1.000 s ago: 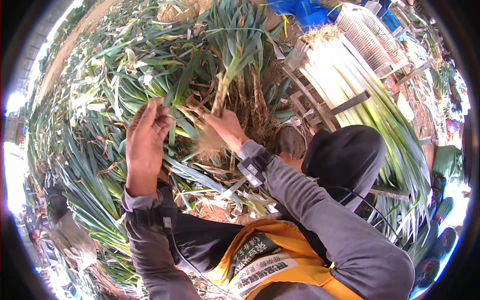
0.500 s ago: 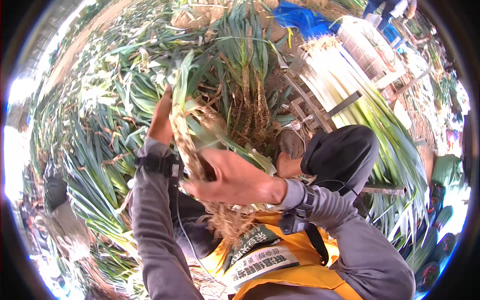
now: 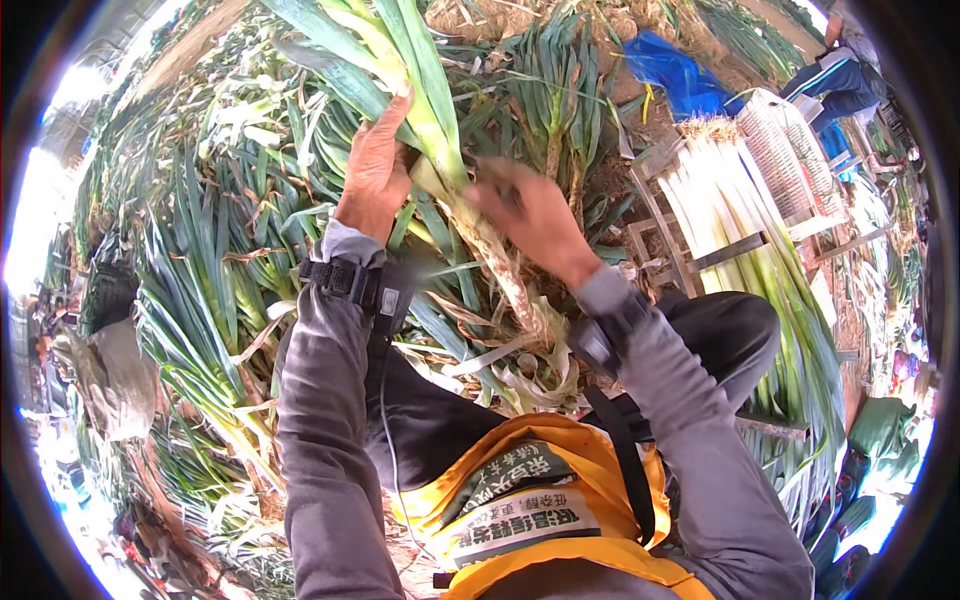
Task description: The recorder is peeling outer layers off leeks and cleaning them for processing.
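Note:
A long green onion [image 3: 436, 128] slants through the middle, its green leaves at the top and its brown-skinned stem and root end lower right. My left hand [image 3: 376, 172] is closed around it where the leaves part. Against the other side of the stem is my right hand [image 3: 535, 218], its fingers bent and smeared by motion, so their grip is unclear. Loose peeled skins and leaves [image 3: 540, 375] lie below the root end, by my lap. Behind my right hand, more unpeeled green onions [image 3: 558, 90] lean upright.
To the right, a bundle of peeled green onions [image 3: 740, 210] lies on a metal rack [image 3: 650, 215]. A woven basket [image 3: 785, 150] and blue plastic sheet [image 3: 675, 75] are beyond. Piled green onions [image 3: 190, 280] cover the left. Another person's legs [image 3: 840, 85] show at the far right.
The green onion has moved up and away from my lap, and its root end has swung right. My right hand has gone from the lower stem up near the leaf base.

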